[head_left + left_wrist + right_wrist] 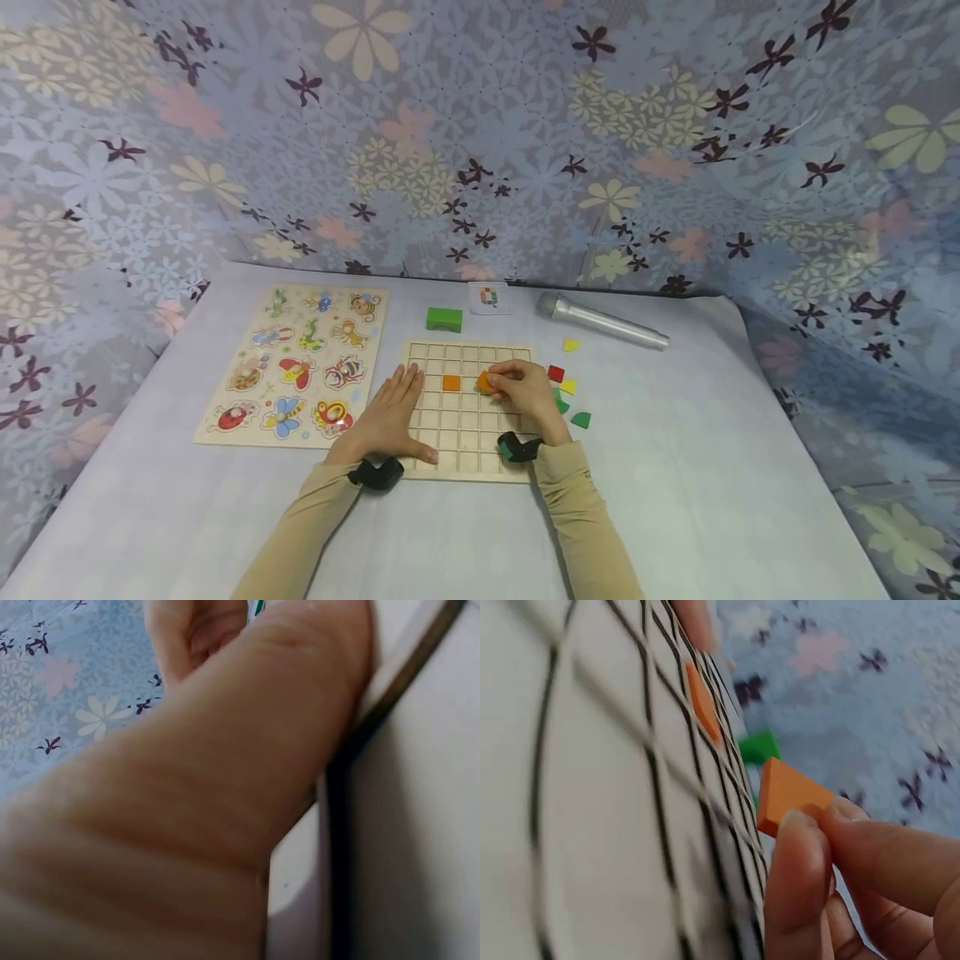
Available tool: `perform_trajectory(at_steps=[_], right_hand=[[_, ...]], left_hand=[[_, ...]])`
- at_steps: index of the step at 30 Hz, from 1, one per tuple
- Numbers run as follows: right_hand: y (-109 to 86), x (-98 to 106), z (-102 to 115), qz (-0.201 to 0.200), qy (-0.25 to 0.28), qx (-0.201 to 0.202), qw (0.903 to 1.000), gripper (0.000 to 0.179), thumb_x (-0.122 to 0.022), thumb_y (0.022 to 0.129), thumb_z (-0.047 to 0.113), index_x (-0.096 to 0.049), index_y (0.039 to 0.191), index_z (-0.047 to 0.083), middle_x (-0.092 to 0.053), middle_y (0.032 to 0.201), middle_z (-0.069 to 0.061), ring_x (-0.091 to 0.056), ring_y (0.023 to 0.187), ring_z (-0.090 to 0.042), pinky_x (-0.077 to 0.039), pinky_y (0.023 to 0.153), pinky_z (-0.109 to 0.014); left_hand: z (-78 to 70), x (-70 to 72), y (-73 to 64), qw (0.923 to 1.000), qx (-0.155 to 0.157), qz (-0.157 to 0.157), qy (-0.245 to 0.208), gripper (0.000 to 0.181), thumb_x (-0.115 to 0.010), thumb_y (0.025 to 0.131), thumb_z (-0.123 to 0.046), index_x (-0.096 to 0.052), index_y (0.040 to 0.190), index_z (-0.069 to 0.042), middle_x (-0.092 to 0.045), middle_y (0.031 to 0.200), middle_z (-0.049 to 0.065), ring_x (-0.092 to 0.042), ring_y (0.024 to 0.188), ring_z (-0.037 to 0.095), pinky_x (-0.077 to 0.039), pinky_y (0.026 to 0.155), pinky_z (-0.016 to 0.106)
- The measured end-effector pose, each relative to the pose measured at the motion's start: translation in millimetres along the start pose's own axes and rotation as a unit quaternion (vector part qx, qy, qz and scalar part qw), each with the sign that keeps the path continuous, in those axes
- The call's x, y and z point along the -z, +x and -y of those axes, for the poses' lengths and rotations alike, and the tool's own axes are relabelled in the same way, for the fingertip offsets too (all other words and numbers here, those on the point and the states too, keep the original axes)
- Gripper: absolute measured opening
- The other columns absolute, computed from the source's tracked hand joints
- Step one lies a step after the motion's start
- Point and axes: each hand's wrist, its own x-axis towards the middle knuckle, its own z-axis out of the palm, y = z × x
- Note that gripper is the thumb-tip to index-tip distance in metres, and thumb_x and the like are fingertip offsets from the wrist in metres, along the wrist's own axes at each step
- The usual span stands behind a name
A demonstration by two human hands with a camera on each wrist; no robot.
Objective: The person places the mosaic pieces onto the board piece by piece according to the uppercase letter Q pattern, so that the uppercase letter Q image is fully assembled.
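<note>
My right hand (528,393) pinches an orange tile (791,793) between thumb and fingertip, which cover part of it, over the wooden grid board (468,421); whether tile and board touch, I can't tell. One cell holds a second orange tile (451,382). My left hand (390,414), fingers straight, thumb spread, lies on the board's left edge, hiding some cells. My right hand partly hides a green piece (561,403).
</note>
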Motion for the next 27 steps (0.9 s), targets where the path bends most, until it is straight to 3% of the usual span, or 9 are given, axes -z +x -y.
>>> perform_trajectory(at_steps=[4, 8, 12, 16, 21, 27], right_hand=[[1.8, -23, 1, 0.026, -0.002, 0.005, 0.9996, 0.017, -0.066, 0.089, 0.003, -0.070, 0.103, -0.005, -0.071, 0.096, -0.018, -0.064, 0.057, -0.009, -0.057, 0.059, -0.021], [0.0, -37, 4, 0.045, -0.059, 0.033, 0.9967, 0.014, -0.068, 0.089, 0.005, -0.072, 0.100, -0.002, -0.072, 0.091, -0.016, -0.063, 0.060, -0.008, -0.057, 0.059, -0.022], [-4.4, -46, 9, 0.058, -0.161, 0.077, 0.9821, 0.012, -0.071, 0.088, 0.013, -0.074, 0.096, 0.004, -0.073, 0.087, -0.010, -0.062, 0.067, -0.009, -0.052, 0.062, -0.021], [-7.8, -52, 11, 0.046, -0.211, 0.105, 0.9708, 0.009, -0.073, 0.086, 0.015, -0.075, 0.092, 0.009, -0.072, 0.085, -0.006, -0.061, 0.069, -0.011, -0.049, 0.062, -0.022], [-7.6, -54, 7, 0.040, -0.205, 0.124, 0.9701, 0.009, -0.074, 0.085, 0.014, -0.073, 0.092, 0.010, -0.071, 0.083, -0.004, -0.059, 0.066, -0.008, -0.048, 0.059, -0.020], [-1.9, -37, 2, 0.044, -0.121, 0.105, 0.9861, 0.017, -0.070, 0.089, 0.012, -0.071, 0.105, 0.006, -0.072, 0.101, -0.012, -0.063, 0.076, -0.011, -0.050, 0.063, -0.019]], left_hand=[[1.3, -3.8, 2.4, 0.9999, -0.011, -0.002, -0.005, 0.132, -0.080, 0.065, -0.060, -0.008, 0.152, 0.008, 0.001, 0.161, 0.027, 0.005, 0.149, 0.044, -0.006, 0.122, 0.056], [1.4, -4.5, 2.7, 0.9999, -0.012, -0.002, -0.006, 0.133, -0.079, 0.064, -0.063, -0.009, 0.152, 0.008, 0.000, 0.161, 0.027, 0.004, 0.149, 0.043, -0.006, 0.122, 0.057], [1.3, -2.1, 1.5, 1.0000, 0.002, 0.001, 0.000, 0.131, -0.081, 0.065, -0.059, -0.009, 0.152, 0.007, 0.000, 0.161, 0.026, 0.005, 0.150, 0.042, -0.006, 0.122, 0.056], [0.9, 0.2, 0.6, 1.0000, 0.005, -0.001, 0.003, 0.131, -0.082, 0.065, -0.057, -0.009, 0.152, 0.008, -0.001, 0.161, 0.026, 0.004, 0.149, 0.043, -0.006, 0.122, 0.055], [1.5, -0.3, 0.6, 0.9999, 0.008, 0.001, 0.009, 0.131, -0.081, 0.066, -0.058, -0.007, 0.152, 0.007, 0.001, 0.161, 0.025, 0.006, 0.150, 0.041, -0.004, 0.123, 0.054], [2.0, -2.5, 1.4, 1.0000, 0.004, -0.002, 0.003, 0.131, -0.081, 0.065, -0.058, -0.008, 0.153, 0.006, 0.001, 0.161, 0.024, 0.006, 0.150, 0.041, -0.005, 0.123, 0.055]])
